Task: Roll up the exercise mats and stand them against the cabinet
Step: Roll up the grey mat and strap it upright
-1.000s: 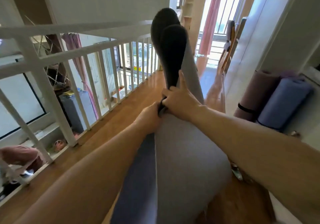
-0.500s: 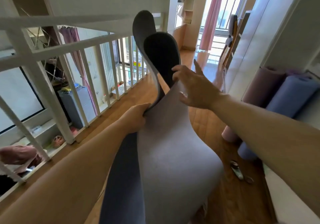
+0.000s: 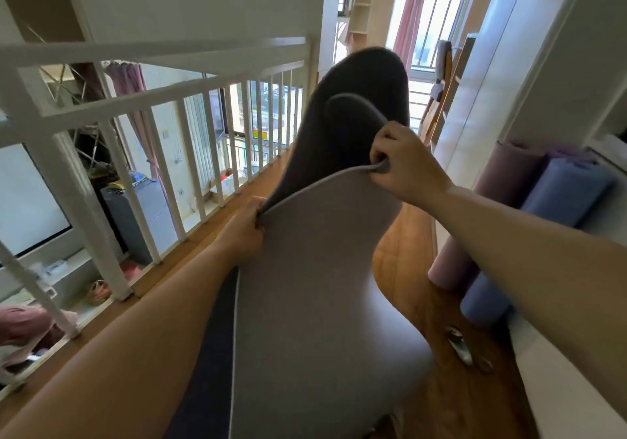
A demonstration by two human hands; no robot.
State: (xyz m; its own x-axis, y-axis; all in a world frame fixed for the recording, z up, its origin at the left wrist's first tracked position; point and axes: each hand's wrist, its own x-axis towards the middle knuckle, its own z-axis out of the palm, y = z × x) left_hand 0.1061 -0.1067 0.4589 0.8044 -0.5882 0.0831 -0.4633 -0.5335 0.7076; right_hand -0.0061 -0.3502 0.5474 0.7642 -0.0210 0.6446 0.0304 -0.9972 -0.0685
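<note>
Gripping the raised grey mat (image 3: 322,286), white railing (image 3: 142,106) at its left, the left hand (image 3: 242,231) still curls round the left end of its folded edge, while the right hand (image 3: 403,163), open and clear half a second ago, now pinches the right end, rolled mats (image 3: 559,194) leaning at its right.

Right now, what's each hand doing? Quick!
Left hand: gripping the mat at its left edge.
Right hand: gripping the mat's folded top edge.
</note>
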